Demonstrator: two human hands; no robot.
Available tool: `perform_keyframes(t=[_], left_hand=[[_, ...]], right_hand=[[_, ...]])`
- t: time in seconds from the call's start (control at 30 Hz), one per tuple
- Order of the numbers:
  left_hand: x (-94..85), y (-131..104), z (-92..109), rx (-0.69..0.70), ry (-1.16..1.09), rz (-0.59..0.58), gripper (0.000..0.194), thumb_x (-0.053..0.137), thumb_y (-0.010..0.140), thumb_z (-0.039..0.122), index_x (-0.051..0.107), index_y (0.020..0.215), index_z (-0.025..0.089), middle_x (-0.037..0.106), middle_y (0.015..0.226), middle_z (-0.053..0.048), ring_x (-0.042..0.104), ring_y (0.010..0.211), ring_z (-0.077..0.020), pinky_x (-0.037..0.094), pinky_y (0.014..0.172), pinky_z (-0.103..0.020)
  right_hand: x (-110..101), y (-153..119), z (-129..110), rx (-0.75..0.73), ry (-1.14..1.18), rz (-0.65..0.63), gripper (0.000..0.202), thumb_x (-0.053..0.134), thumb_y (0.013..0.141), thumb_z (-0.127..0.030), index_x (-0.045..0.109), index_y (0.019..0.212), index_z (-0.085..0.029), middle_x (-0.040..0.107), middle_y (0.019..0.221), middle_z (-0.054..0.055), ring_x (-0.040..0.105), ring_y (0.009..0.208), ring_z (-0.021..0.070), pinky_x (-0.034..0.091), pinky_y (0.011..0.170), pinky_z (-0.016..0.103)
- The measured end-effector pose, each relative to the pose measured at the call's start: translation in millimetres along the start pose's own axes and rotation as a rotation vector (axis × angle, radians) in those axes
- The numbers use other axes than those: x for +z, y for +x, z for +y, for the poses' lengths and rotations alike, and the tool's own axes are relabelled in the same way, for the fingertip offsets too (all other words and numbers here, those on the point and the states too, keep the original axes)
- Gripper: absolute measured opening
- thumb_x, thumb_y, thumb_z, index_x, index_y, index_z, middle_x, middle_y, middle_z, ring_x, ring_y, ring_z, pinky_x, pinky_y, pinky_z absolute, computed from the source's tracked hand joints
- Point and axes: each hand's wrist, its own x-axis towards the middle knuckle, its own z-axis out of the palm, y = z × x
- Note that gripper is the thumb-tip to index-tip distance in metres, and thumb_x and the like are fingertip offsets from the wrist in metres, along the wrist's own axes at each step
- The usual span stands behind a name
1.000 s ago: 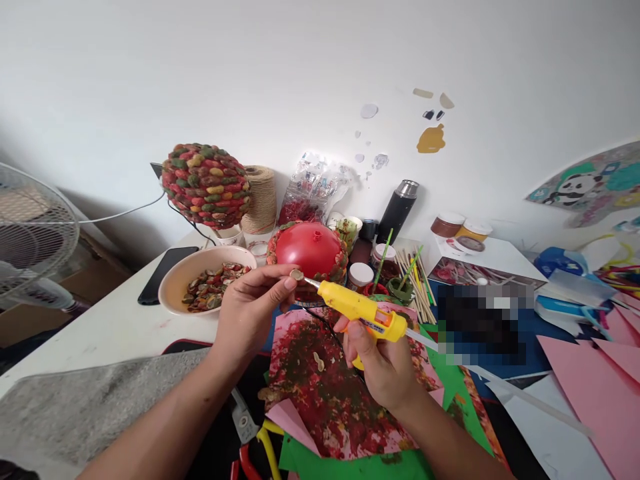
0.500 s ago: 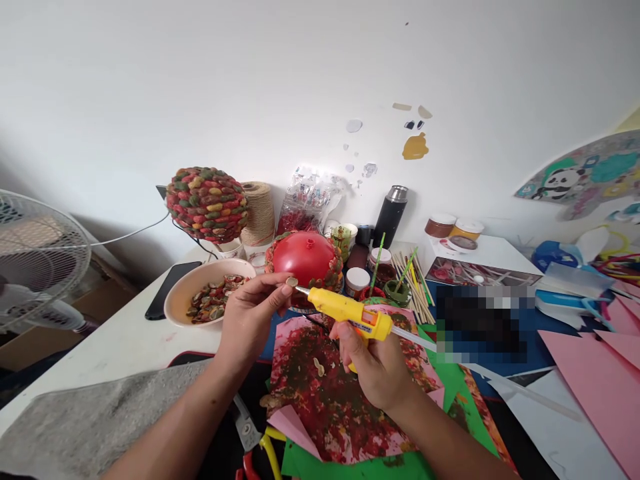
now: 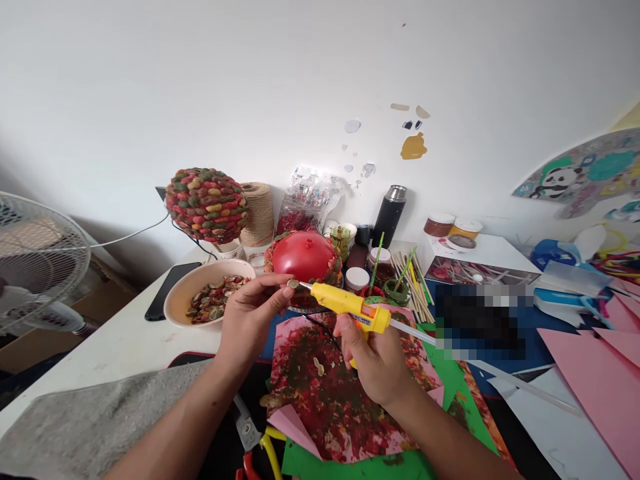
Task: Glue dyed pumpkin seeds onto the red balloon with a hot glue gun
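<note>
My left hand (image 3: 247,323) pinches a small peanut shell piece (image 3: 293,283) between thumb and fingertips. In my right hand (image 3: 377,367) is a yellow hot glue gun (image 3: 340,301), its metal nozzle pointing left, right beside the shell. A long clear glue stick (image 3: 413,331) sticks out of its back. Just behind both hands sits a red balloon (image 3: 306,255), with painted shells around its lower sides. To the left of my left hand, a bowl (image 3: 177,300) holds painted shells (image 3: 213,300). Under the glue gun lies a paint-stained pink sheet (image 3: 345,413) with loose peanut shells (image 3: 319,366) on it.
Scissors (image 3: 247,433) and a grey cloth (image 3: 115,413) lie in front. A shell-covered ball (image 3: 206,205), twine spool (image 3: 257,213) and black thermos (image 3: 390,217) stand at the back. Paint jars (image 3: 397,291) and wooden sticks (image 3: 419,287) are right of the balloon. A fan (image 3: 43,260) stands left.
The glue gun has shifted slightly right, and its nozzle tip now shows more clearly beside the shell. My left hand has hardly moved and still pinches the shell.
</note>
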Motion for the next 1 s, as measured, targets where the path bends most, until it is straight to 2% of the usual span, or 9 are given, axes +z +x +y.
perform_keyframes(t=[0.2,0.5,1.0], left_hand=[[1.0,-0.1,1.5,0.041,0.043,-0.027,0.034,0.108,0.069,0.045,0.093,0.089,0.023,0.083,0.084,-0.006,0.061,0.061,-0.0114,0.053,0.057,-0.022],[3.2,-1.6,4.0,0.044,0.076,-0.028,0.034,0.107,0.069,0.046,0.092,0.088,0.022,0.082,0.087,-0.006,0.063,0.062,-0.0124,0.055,0.057,-0.024],[1.2,-1.1,2.9,0.051,0.087,-0.020,0.033,0.107,0.068,0.044,0.092,0.088,0.022,0.084,0.089,-0.007,0.062,0.061,-0.0121,0.054,0.056,-0.023]], right_hand=[[-0.4,-0.2,-0.5,0.023,-0.018,0.005,0.065,0.052,0.109,-0.082,0.063,0.078,-0.026,0.051,0.050,-0.003,0.056,0.051,0.0197,0.044,0.050,0.030],[0.1,-0.5,0.2,0.036,-0.065,0.001,0.070,0.046,0.109,-0.086,0.060,0.075,-0.026,0.052,0.050,-0.003,0.052,0.047,0.0167,0.042,0.048,0.029],[-0.2,-0.9,-0.5,0.028,-0.100,0.002,0.069,0.047,0.110,-0.084,0.060,0.075,-0.026,0.053,0.050,-0.003,0.053,0.048,0.0173,0.042,0.049,0.029]])
